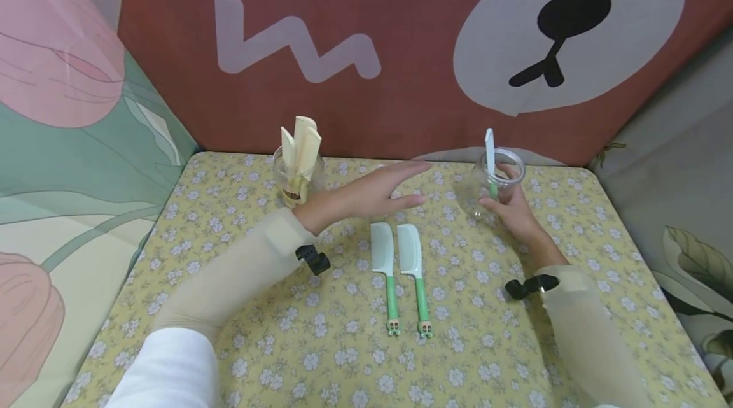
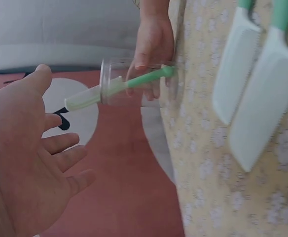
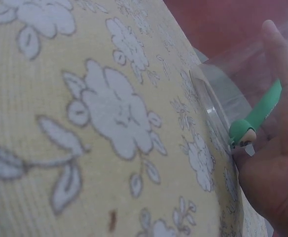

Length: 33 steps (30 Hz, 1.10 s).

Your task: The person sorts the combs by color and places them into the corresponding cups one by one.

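Observation:
My right hand [image 1: 520, 216] grips a clear round jar [image 1: 471, 196] at the table's back right, fingers and thumb around its side. Inside the jar a comb [image 1: 489, 152] leans with its white blade sticking out of the mouth; in the right wrist view its green handle [image 3: 262, 108] ends in a small cartoon head at the jar's bottom. Held above the table, my left hand [image 1: 375, 195] has its fingers extended and nothing in them. Just in front of it lie two matching combs, a left one [image 1: 382, 249] and a right one [image 1: 409, 252], side by side, handles toward me.
Behind my left wrist, at the back left, a second clear jar [image 1: 280, 172] holds several cream-coloured combs [image 1: 303, 147] upright. A yellow floral cloth [image 1: 343, 357] covers the table. A reddish-brown cartoon backdrop [image 1: 401, 115] stands along the back edge.

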{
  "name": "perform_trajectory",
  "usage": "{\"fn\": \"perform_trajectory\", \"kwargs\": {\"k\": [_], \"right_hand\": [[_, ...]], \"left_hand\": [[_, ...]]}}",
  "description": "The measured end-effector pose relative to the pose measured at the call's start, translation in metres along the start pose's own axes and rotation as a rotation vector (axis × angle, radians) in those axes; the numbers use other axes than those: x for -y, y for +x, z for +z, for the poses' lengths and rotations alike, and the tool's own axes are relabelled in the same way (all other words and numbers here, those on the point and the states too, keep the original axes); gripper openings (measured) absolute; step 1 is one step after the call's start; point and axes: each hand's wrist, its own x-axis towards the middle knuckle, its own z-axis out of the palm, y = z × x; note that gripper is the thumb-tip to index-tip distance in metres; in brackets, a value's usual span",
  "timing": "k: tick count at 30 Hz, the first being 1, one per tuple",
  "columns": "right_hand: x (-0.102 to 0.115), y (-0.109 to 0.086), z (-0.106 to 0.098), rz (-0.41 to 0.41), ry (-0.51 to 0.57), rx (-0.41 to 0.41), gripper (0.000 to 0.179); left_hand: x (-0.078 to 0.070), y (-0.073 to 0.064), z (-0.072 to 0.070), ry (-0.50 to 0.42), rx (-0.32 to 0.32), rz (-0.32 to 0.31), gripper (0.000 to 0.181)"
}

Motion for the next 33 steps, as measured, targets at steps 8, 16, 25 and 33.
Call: {"fn": "perform_trajectory", "kwargs": {"k": [8, 16, 25, 33], "right_hand": [[0.001, -0.001, 0.0, 0.005, -0.02, 0.006, 0.082], [0.001, -0.001, 0.0, 0.01, -0.014, 0.013, 0.082], [0.0, -0.001, 0.0, 0.016, -0.012, 0.014, 0.081], [0.001, -0.002, 0.0, 0.018, -0.021, 0.014, 0.081]], "left_hand": [[0.014, -0.021, 0.017, 0.014, 0.0, 0.001, 0.066], [0.029, -0.038, 0.033, 0.032, 0.029, -0.011, 0.065], [0.052, -0.051, 0.055, 0.025, 0.061, -0.011, 0.069], [0.065, -0.054, 0.068, 0.085, 0.133, -0.078, 0.081]]}}
